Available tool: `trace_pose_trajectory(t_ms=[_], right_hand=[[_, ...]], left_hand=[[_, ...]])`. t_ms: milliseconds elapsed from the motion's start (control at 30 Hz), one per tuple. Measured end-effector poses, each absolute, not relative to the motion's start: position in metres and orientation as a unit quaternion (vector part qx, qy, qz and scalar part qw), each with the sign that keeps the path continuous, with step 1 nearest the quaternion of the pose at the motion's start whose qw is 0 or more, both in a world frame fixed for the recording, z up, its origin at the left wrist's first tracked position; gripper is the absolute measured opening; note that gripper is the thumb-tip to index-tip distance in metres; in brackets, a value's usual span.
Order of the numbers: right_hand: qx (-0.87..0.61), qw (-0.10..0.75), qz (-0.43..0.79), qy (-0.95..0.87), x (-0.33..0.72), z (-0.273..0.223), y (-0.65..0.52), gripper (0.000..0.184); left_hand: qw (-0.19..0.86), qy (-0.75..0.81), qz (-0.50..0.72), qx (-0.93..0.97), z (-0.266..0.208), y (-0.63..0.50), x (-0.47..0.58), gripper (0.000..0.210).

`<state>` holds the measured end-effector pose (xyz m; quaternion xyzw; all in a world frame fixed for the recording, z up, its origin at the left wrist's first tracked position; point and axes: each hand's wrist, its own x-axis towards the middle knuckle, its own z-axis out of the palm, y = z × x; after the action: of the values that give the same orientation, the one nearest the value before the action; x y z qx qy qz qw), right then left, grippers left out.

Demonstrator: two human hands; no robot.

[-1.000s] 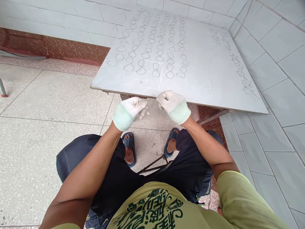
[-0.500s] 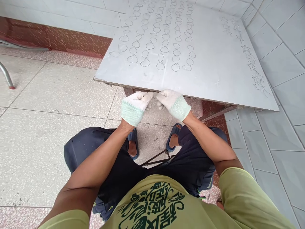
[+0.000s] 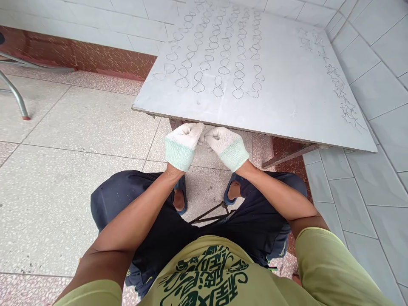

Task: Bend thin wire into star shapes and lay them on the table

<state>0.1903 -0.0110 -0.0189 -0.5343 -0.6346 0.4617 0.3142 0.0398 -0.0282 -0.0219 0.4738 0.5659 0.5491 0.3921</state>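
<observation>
At far left, a metal chair leg [image 3: 16, 95] with a red foot stands on the floor [image 3: 79, 199]; from there to the person's left knee the speckled tiles lie bare, leaving wide room beside the left arm. The table [image 3: 277, 102] begins right of that open stretch, its left edge slanting back toward the tiled wall [image 3: 140, 21]. Wire eights [image 3: 218, 86] lie in rows across its left and middle part, set back from the front edge, with a bare strip before them.

The left hand [image 3: 187, 135], gloved in white, is just in front of that edge, its grip pinched on a thin wire [image 3: 206, 128], only faintly seen between the fingertips. The right hand [image 3: 221, 139], also gloved, pinches at the same wire, its fingertips almost meeting the left's. Below, between the knees, there is clear space down to the slippers [image 3: 230, 191].

Further right, the tabletop is a broad bare surface as far as the wire stars [image 3: 339, 89] along its right edge, close to the grey side wall [image 3: 379, 93].

A second ago a clear gap parted the hands; now it is nearly closed. The right hand, which overlapped the table's edge then, sits lower against it. The eights and stars keep their places.
</observation>
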Motion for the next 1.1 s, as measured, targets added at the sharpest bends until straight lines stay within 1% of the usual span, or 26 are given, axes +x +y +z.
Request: trace_pose_trajectory(t_ms=[100,267,367,433,500,567,733,900,1100], right_hand=[[-0.53,0.313,0.426,-0.663,0.192,-0.024,-0.011,0.024],[-0.519,0.291,0.388,-0.704,0.194,-0.019,-0.016,0.026],[-0.529,0.29,0.367,-0.708,0.194,-0.02,-0.016,0.024],[-0.53,0.291,0.371,-0.705,0.194,-0.024,-0.014,0.021],[-0.526,0.296,0.396,-0.692,0.194,-0.026,-0.01,0.019],[-0.523,0.308,0.44,-0.662,0.195,-0.026,-0.006,0.021],[-0.525,0.344,0.554,-0.547,0.196,-0.019,0.0,0.036],[-0.524,0.354,0.55,-0.545,0.197,-0.015,-0.002,0.038],[-0.53,0.35,0.544,-0.548,0.198,-0.012,-0.003,0.041]], left_hand=[[0.417,0.552,0.538,0.481,-0.026,-0.026,0.038,0.044],[0.505,0.514,0.532,0.444,-0.032,-0.019,0.034,0.052],[0.568,0.492,0.524,0.401,-0.031,-0.017,0.033,0.048],[0.587,0.485,0.522,0.383,-0.03,-0.016,0.033,0.044],[0.571,0.489,0.533,0.389,-0.03,-0.017,0.033,0.043],[0.533,0.501,0.545,0.41,-0.03,-0.018,0.033,0.044],[0.457,0.529,0.55,0.457,-0.032,-0.023,0.036,0.045],[0.423,0.535,0.54,0.494,-0.035,-0.022,0.037,0.049],[0.45,0.541,0.517,0.487,-0.034,-0.019,0.037,0.053]])
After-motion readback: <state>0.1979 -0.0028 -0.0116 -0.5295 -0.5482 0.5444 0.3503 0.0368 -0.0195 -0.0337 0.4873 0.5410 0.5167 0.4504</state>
